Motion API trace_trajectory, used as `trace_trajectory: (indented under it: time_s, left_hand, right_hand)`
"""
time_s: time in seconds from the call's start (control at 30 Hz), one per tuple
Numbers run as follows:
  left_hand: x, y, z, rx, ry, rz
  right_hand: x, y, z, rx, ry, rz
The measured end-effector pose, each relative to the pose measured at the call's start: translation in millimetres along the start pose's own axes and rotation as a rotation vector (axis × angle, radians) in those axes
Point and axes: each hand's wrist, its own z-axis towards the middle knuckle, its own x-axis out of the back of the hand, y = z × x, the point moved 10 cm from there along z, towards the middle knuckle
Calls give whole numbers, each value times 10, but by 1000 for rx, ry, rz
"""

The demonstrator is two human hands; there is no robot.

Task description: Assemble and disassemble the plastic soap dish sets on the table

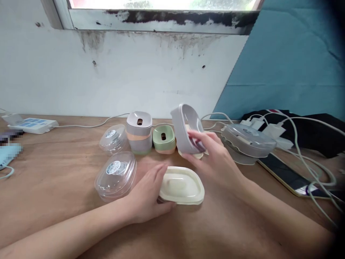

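Observation:
My right hand grips a grey plastic container by its wall and holds it tilted, its hollow side toward the hand. Close in front of me, my left hand has its fingers and thumb around the left end of a cream oval plastic lid, low over the table. Behind them stand a stack of grey and orange plastic pieces with a slot on top and a lower green piece over an orange one. A cream piece is partly hidden below the tilted container.
Clear plastic lids lie at the left, with more lids behind. To the right are a clear-lidded container, a phone and tangled white cables. A power strip sits far left by the wall.

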Motion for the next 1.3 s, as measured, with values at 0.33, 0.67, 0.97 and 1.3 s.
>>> trace_trajectory:
  time_s: [0.33,0.67,0.97,1.3]
  left_hand:
    - [17,-110,22,100,-9,-149]
    - [123,-26,46,49,48,-297]
    - [90,-105,15,49,70,-247]
    - [144,-92,20,82,104,-244]
  right_hand:
    - [-189,138,-830,138,-191,374]
    - [-326,-42,-860,226,-534,427]
    - [-456,-16,-887,191,-614,426]
    - [-480,120,-881,31,-631,525]
